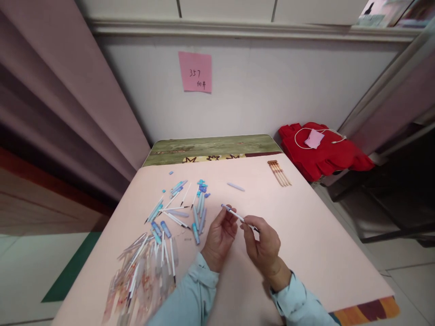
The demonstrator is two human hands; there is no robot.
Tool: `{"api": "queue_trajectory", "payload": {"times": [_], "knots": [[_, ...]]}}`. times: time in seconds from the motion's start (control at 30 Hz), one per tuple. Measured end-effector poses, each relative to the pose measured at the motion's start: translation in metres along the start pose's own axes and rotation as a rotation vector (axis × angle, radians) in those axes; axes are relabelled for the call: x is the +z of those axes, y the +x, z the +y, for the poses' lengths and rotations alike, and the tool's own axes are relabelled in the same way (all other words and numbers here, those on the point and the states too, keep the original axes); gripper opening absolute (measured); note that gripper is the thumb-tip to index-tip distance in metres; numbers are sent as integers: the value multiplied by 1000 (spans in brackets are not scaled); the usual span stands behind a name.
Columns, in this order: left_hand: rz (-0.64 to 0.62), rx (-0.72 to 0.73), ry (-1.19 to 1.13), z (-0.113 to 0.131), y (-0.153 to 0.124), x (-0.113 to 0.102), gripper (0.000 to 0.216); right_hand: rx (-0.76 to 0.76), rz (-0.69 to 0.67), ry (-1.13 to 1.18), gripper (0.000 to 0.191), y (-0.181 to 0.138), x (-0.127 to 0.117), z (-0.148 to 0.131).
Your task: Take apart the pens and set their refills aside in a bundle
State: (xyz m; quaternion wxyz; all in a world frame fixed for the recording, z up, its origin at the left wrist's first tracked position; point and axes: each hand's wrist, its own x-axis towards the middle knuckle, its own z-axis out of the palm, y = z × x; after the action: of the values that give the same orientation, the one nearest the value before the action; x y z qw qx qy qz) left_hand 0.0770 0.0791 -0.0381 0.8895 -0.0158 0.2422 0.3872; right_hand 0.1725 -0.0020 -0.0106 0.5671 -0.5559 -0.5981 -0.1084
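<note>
Both my hands hold one thin white pen refill with a blue end (234,213) over the pink table (306,226). My left hand (220,237) pinches it near the blue end. My right hand (261,244) grips the other end, fingers curled. To the left lies a scatter of blue and white pen parts (183,203). Nearer me sits a pile of clear pen barrels (146,267). A single pale blue cap (235,186) lies just beyond my hands.
A small bundle of brown sticks (279,172) lies at the table's far right. A red cloth with a white cord and pink paper (322,147) sits on a seat to the right. A pink note (195,71) hangs on the wall ahead.
</note>
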Motion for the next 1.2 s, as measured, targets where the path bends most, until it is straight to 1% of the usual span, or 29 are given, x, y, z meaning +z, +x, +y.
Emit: {"api": "queue_trajectory", "payload": {"times": [0.1, 0.17, 0.27, 0.43, 0.67, 0.93, 1.03, 1.2], "knots": [[-11, 28, 18, 0, 0, -1, 13, -12, 1, -14, 19, 0, 1, 0], [-14, 19, 22, 0, -1, -1, 12, -18, 7, -25, 18, 0, 1, 0], [-11, 2, 29, 1, -3, 0, 12, 3, 8, -33, 18, -2, 1, 0], [-22, 32, 36, 1, -2, 0, 13, 12, -5, -35, 15, -3, 2, 1], [7, 36, 24, 1, -2, -2, 14, 22, 7, -30, 15, -1, 2, -1], [-67, 41, 27, -2, -2, -2, 9, -29, -25, -32, 21, -2, 5, 3], [-54, 27, 32, -3, -3, -1, 9, 11, -48, -36, 20, -2, 6, 5], [11, 24, 4, -1, -5, 3, 15, 86, -61, -20, 11, -1, 8, 6]]}}
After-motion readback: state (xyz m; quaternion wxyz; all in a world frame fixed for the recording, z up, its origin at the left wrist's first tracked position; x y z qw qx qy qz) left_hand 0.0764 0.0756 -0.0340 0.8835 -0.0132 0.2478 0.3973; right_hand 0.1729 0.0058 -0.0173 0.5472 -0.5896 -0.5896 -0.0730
